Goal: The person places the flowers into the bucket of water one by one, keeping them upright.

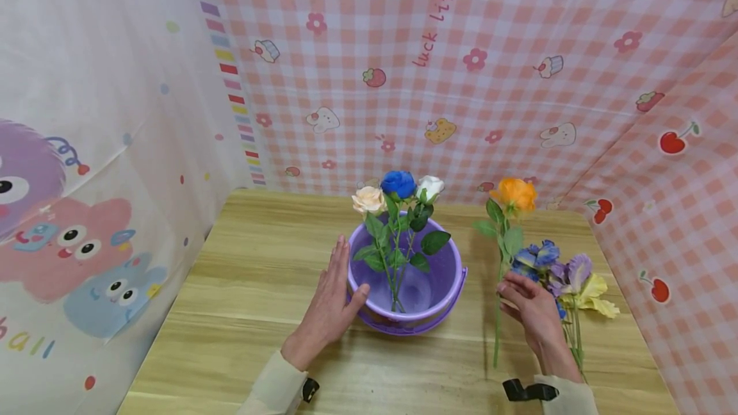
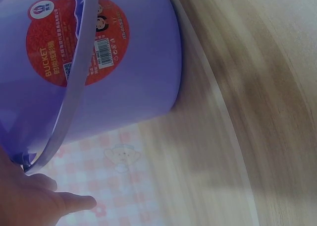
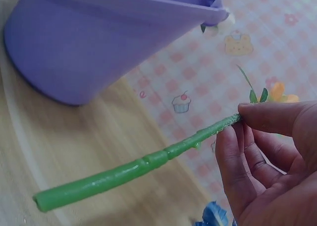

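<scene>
A purple bucket [image 1: 455, 255] stands on the table with three artificial roses inside: a peach rose [image 1: 369, 200], a blue rose [image 1: 398, 184] and a white rose [image 1: 430, 187]. My left hand [image 1: 328, 303] lies along the bucket's left side, fingers straight. To the right of the bucket, my right hand [image 1: 536, 316] pinches the green stem [image 3: 143, 164] of an orange flower [image 1: 516, 195] between thumb and fingers. That flower is upright, its bloom above the hand. The stem's lower end hangs free in the right wrist view.
Beside the right hand lie a blue flower [image 1: 536, 256], a purple flower [image 1: 571, 274] and a yellow flower [image 1: 596, 296] on the wooden table [image 1: 242, 293]. Pink checked cloth [image 1: 346, 95] hangs behind; a white printed cloth [image 1: 115, 82] hangs at left.
</scene>
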Demonstrator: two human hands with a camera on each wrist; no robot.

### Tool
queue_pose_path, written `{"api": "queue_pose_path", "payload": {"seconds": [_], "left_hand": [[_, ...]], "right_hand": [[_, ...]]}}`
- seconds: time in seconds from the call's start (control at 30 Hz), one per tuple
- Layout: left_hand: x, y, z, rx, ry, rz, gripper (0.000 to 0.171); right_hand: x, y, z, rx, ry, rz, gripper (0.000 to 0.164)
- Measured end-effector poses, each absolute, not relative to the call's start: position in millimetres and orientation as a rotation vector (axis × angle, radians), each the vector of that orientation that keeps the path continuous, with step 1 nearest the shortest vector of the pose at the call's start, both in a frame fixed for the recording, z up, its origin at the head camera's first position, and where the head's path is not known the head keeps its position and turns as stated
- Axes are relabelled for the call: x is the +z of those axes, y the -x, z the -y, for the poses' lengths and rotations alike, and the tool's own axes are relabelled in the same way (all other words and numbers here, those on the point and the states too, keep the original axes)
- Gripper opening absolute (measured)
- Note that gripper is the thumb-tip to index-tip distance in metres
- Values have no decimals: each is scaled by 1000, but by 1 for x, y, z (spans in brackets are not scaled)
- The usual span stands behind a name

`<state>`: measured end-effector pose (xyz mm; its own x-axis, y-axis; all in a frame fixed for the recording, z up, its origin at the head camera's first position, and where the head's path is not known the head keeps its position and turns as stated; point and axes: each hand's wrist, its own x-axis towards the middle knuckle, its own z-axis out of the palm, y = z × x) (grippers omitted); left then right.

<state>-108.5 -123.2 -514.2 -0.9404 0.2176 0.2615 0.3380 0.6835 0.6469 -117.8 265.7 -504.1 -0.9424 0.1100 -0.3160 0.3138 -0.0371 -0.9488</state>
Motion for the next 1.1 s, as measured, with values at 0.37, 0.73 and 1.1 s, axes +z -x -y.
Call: {"api": "queue_pose_path", "payload": {"seconds": [0.37,0.73,1.1], "left_hand": [[-515,108,123,-1097,446,2731,84],[-514,108,123,-1105,442,2732,84],[-515,109,123,-1096,444,2724,84]], "right_hand": [[-489,120,-254,-2196,-448,-2051,36],[-467,117,-244,-2335,-389,-1993,21],[-447,117,-236,-2388,-347,-2056,21]]}}
